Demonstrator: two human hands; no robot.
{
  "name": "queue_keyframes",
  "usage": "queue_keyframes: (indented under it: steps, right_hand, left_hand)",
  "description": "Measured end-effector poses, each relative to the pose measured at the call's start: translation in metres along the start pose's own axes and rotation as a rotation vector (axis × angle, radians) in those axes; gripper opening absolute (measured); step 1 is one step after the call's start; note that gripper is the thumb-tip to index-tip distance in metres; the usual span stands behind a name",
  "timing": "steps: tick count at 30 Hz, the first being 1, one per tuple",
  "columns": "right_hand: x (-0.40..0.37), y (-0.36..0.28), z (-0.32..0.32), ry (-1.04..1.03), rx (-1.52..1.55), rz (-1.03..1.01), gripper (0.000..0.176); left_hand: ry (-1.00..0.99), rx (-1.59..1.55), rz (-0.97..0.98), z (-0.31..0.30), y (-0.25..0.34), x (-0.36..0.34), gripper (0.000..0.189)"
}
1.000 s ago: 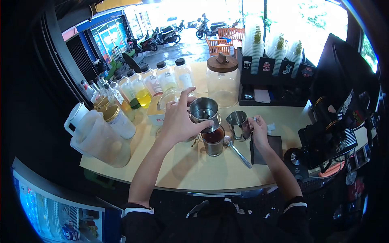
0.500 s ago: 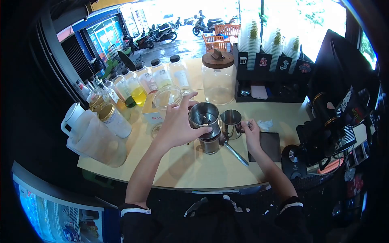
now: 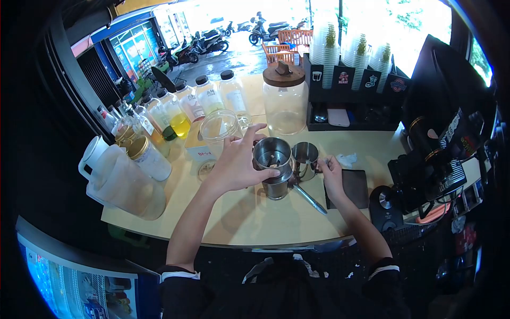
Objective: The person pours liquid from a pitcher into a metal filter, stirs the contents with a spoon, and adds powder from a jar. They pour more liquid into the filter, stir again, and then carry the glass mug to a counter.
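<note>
My left hand (image 3: 236, 162) is wrapped round the side of an open metal cup (image 3: 272, 144), its thumb along the near side. A few dark bits and something pale lie inside that cup. Directly under it stands a second metal container (image 3: 276, 190); whether the two touch is hard to see. To the right is a shiny metal mug (image 3: 305, 153), and my right hand (image 3: 332, 173) pinches its handle, mostly hidden by the fingers. A long-handled metal utensil (image 3: 310, 201) lies on the table in front of the mug, its far end hidden.
Left stand plastic jugs (image 3: 125, 183), a gold-lidded jar (image 3: 150, 159) and several bottles (image 3: 207, 95). A clear jar (image 3: 219, 127) and a small box (image 3: 199, 148) are near my left hand. Behind is a wood-lidded jar (image 3: 285, 106); right, a dark mat (image 3: 348, 190) and black machine (image 3: 425, 181).
My left hand has shifted slightly right with the metal cup. My right hand keeps its pinch on the mug handle. The whole view has moved a little.
</note>
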State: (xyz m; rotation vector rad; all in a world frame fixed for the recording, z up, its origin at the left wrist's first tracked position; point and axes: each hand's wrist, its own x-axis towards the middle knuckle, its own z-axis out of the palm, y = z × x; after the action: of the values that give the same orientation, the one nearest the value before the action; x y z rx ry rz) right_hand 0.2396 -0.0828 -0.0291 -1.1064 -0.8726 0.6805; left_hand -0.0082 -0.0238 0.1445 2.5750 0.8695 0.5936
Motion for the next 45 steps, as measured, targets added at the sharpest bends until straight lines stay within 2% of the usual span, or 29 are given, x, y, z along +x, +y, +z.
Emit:
queue_keyframes:
  steps: [9,16,19,21,22,24,25,27,29,30,32,33,34,35,36,37,38,39,40,41,43,45]
  right_hand:
    - [-0.005,-0.005,-0.001,-0.023,-0.015,0.016,0.02]
    - [-0.005,0.0,-0.006,-0.043,-0.077,0.059,0.018]
    - [-0.004,0.001,-0.008,-0.033,-0.175,0.044,0.016]
    - [-0.004,0.003,-0.008,-0.019,-0.178,0.042,0.017]
    - [-0.004,0.003,-0.008,-0.005,-0.179,0.045,0.021]
    - [-0.003,0.0,-0.011,0.041,-0.29,0.01,0.025]
    - [-0.002,-0.004,-0.011,0.086,-0.403,-0.017,0.031]
    - [-0.001,-0.026,-0.007,0.122,-0.42,0.029,0.036]
    - [0.001,-0.054,0.003,0.145,-0.585,-0.277,0.035]
    - [0.004,-0.069,0.012,0.146,-0.587,-0.279,0.035]
    - [0.007,-0.1,0.039,0.059,-0.559,-0.478,0.035]
    - [0.005,-0.116,0.055,0.062,-0.56,-0.486,0.035]
    - [0.002,-0.133,0.073,-0.024,-0.612,-0.572,0.034]
    - [-0.002,-0.147,0.09,-0.109,-0.664,-0.659,0.032]
    - [-0.004,-0.157,0.104,-0.101,-0.666,-0.668,0.032]
    - [-0.007,-0.165,0.118,-0.23,-0.724,-0.749,0.029]
    - [-0.008,-0.17,0.131,-0.359,-0.781,-0.826,0.026]
    - [-0.009,-0.175,0.143,-0.348,-0.783,-0.83,0.026]
    - [-0.009,-0.178,0.155,-0.473,-0.79,-0.801,0.023]
    - [-0.008,-0.178,0.165,-0.6,-0.795,-0.765,0.021]
    - [0.0,-0.176,0.184,-0.64,-0.81,-0.769,0.018]
    - [0.011,-0.176,0.197,-0.695,-0.815,-0.776,0.018]
  left_hand:
    - [-0.105,0.034,-0.014,-0.007,-0.001,0.002,0.1]
    - [-0.092,0.0,0.026,0.0,-0.009,-0.002,0.105]
    - [0.02,-0.081,0.133,0.0,-0.014,-0.01,0.104]
    - [0.183,-0.093,0.191,-0.007,-0.012,-0.019,0.095]
    - [0.186,-0.092,0.195,-0.008,-0.016,-0.024,0.095]
    - [0.505,-0.224,0.298,-0.011,-0.034,-0.035,0.086]
    - [0.504,-0.227,0.306,-0.011,-0.047,-0.04,0.086]
    - [0.817,-0.361,0.241,-0.001,-0.079,-0.047,0.085]
    - [0.887,-0.47,0.172,0.02,-0.105,-0.045,0.087]
    - [0.96,-0.572,0.104,0.028,-0.117,-0.042,0.09]
    - [0.9,-0.495,0.045,0.05,-0.13,-0.036,0.094]
    - [0.835,-0.418,-0.016,0.061,-0.134,-0.032,0.099]
    - [0.838,-0.421,-0.006,0.073,-0.142,-0.028,0.099]
    - [0.745,-0.464,-0.025,0.084,-0.15,-0.025,0.102]
    - [0.649,-0.504,-0.042,0.089,-0.153,-0.023,0.105]
    - [0.649,-0.503,-0.03,0.088,-0.151,-0.024,0.105]
    - [0.569,-0.557,-0.063,0.086,-0.147,-0.027,0.105]
    - [0.486,-0.609,-0.096,0.085,-0.146,-0.03,0.106]
    - [0.593,-0.466,-0.043,0.102,-0.166,-0.025,0.105]
    - [0.587,-0.469,-0.04,0.103,-0.169,-0.024,0.105]
    - [0.556,-0.626,-0.003,0.102,-0.171,-0.025,0.103]
    - [0.564,-0.585,-0.024,0.098,-0.168,-0.032,0.102]
